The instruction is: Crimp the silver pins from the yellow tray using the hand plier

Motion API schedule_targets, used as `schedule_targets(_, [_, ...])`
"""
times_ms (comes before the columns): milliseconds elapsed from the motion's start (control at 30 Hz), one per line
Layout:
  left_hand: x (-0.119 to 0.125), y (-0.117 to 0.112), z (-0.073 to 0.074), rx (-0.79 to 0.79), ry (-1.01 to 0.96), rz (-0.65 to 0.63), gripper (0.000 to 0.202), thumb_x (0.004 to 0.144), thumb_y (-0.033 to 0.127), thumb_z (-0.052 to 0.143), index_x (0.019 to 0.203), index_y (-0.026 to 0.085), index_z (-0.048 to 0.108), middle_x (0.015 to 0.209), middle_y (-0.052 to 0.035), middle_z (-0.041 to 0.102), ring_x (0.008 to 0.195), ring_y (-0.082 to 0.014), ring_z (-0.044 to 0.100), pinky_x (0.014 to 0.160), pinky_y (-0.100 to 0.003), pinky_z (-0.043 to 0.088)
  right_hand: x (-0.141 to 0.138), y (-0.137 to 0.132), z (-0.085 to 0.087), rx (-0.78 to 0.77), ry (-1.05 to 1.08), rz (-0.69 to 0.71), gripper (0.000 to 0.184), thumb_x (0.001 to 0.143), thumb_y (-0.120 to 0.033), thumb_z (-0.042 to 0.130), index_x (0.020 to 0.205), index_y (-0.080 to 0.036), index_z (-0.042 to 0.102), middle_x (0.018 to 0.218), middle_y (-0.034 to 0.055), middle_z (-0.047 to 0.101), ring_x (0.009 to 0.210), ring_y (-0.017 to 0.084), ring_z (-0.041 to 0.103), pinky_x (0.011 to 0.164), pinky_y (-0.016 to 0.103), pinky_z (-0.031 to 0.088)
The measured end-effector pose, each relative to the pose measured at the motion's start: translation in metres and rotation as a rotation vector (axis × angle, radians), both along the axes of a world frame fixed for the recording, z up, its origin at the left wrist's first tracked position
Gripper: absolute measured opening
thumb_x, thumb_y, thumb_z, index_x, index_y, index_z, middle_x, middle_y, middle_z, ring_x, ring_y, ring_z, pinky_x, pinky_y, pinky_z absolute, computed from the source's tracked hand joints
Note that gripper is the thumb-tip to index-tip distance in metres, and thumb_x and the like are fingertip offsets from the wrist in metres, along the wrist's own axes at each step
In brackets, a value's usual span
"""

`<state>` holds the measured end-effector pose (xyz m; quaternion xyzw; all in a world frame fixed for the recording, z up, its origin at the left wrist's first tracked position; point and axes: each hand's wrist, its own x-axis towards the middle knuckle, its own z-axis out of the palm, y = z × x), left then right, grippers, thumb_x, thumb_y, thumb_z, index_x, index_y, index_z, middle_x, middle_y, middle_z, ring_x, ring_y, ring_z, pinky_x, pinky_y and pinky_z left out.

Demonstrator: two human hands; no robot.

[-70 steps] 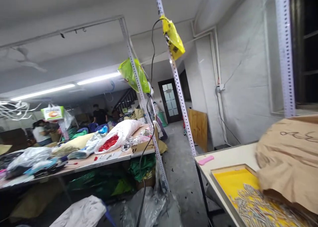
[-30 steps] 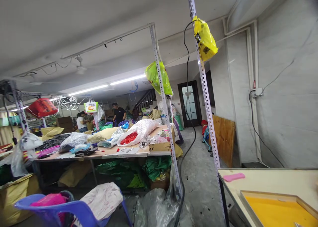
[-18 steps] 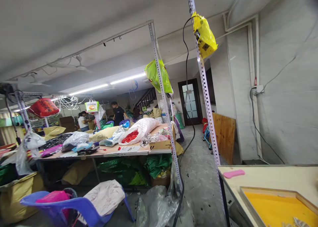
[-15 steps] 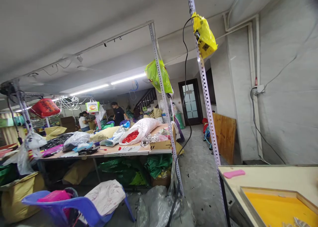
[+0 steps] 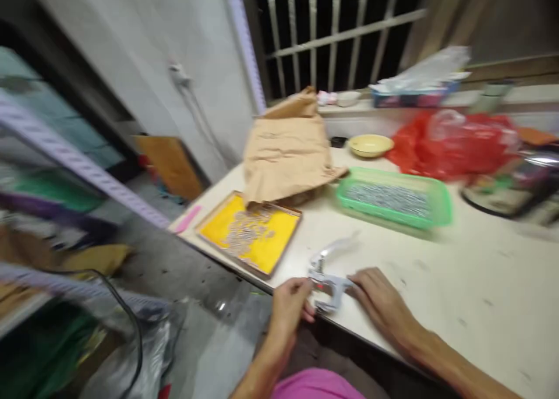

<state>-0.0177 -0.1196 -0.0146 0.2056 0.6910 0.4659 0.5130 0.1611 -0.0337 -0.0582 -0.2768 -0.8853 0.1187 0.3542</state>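
On the table point(image 5: 480, 271), one metal tool point(image 5: 327, 285): left hand point(image 5: 290, 303) fingers pinch it, right hand point(image 5: 379, 300) fingers unclear.

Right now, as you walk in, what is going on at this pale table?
A person's left hand and right hand meet on a small silvery metal tool at the pale table's near edge; blur hides the grip. Behind lie a wood-framed yellow tray of small metal pieces, a green plastic basket and a crumpled brown paper bag.

No legible text, label or number is found; blur is noted, and nothing is readable on the paper bag point(image 5: 288, 148) or metal tool point(image 5: 328, 283).
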Motion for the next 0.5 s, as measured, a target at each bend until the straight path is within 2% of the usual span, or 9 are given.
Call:
schedule_targets(33, [-0.004, 0.01, -0.006, 0.009, 0.007, -0.022, 0.043, 0.067, 0.05, 0.068, 0.085, 0.011, 0.063, 0.046, 0.0029, 0.054, 0.037, -0.0071, 0.047, 0.038, -0.018, 0.039, 0.012, -0.002, -0.001, -0.038, -0.036, -0.04, 0.013, 0.093, -0.021, 0.046, 0.098, -0.017, 0.057, 0.088, 0.0075, 0.06, 0.083, 0.019, 0.054, 0.072, 0.035, 0.049])
schedule_targets(100, [-0.008, 0.02, -0.012, 0.008, 0.006, -0.042, 0.044, 0.063, 0.047, 0.071, 0.086, 0.011, 0.062, 0.054, 0.0027, 0.059, 0.034, -0.0048, 0.045, 0.033, -0.016, 0.036, 0.02, 0.0, -0.001, -0.062, -0.081, -0.062, 0.013, 0.093, -0.018, 0.044, 0.099, -0.016, 0.055, 0.088, 0.0081, 0.059, 0.085, 0.021, 0.052, 0.075, 0.037, 0.046])
schedule_targets(200, [-0.006, 0.017, -0.007, 0.004, 0.008, -0.075, 0.043, 0.059, 0.045, 0.073, 0.084, 0.011, 0.062, 0.063, 0.0013, 0.064, 0.033, -0.0035, 0.045, 0.03, -0.015, 0.034, 0.016, 0.007, 0.003, -0.025, -0.082, -0.094, 0.013, 0.093, -0.017, 0.043, 0.097, -0.015, 0.055, 0.086, 0.0083, 0.059, 0.084, 0.021, 0.051, 0.073, 0.037, 0.044])
schedule_targets(367, [-0.001, 0.018, 0.001, -0.033, 0.055, -0.137, 0.044, 0.061, 0.045, 0.072, 0.086, 0.01, 0.062, 0.043, 0.0038, 0.056, 0.034, -0.0067, 0.047, 0.034, -0.015, 0.037, 0.015, 0.006, 0.01, 0.001, -0.073, -0.114, 0.015, 0.094, -0.016, 0.041, 0.096, -0.015, 0.055, 0.085, 0.0081, 0.058, 0.083, 0.02, 0.049, 0.072, 0.035, 0.042])
schedule_targets(500, [-0.002, 0.024, 0.003, -0.078, 0.084, -0.218, 0.044, 0.062, 0.047, 0.071, 0.085, 0.01, 0.062, 0.04, 0.0021, 0.057, 0.033, -0.0076, 0.048, 0.036, -0.016, 0.039, 0.015, 0.002, 0.01, -0.004, -0.08, -0.102, 0.015, 0.094, -0.015, 0.04, 0.096, -0.015, 0.055, 0.085, 0.0081, 0.058, 0.082, 0.02, 0.049, 0.071, 0.035, 0.041])
